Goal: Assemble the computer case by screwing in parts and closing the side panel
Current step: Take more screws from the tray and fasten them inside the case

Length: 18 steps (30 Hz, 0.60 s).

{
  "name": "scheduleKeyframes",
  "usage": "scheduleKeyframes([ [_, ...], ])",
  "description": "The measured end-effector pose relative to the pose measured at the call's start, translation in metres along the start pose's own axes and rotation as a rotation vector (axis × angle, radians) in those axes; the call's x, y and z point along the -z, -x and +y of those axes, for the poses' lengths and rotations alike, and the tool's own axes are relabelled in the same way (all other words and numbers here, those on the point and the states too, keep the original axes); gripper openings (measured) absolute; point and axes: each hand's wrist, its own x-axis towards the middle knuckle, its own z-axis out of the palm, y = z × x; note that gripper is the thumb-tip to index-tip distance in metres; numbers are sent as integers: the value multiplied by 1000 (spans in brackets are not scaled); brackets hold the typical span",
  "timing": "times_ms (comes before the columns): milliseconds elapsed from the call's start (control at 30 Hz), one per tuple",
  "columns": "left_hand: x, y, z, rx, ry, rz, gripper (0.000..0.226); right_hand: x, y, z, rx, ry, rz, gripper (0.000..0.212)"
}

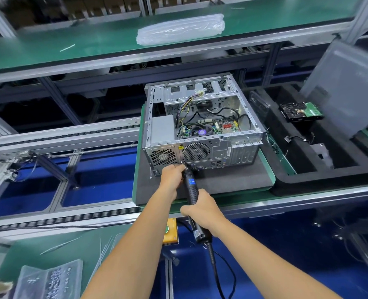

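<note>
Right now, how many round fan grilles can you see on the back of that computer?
2: a small honeycomb grille at the left of the rear panel, and a large round grille beside it, just above the screwdriver tip. Others may be hidden.

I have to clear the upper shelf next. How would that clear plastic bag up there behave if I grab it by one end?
The bag looks like thin, crinkled film lying nearly flat on the shelf, so it would probably flop and drape. It seems empty or nearly so, hence likely very light. Its glossy surface may be slippery, so pinch it firmly.
</note>
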Motion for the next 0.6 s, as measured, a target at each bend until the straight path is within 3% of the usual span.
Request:
scheduleKeyframes([
  [600, 3, 18, 11, 36, 8, 9, 10, 7, 3, -3, -6, -36, -40, 41],
])
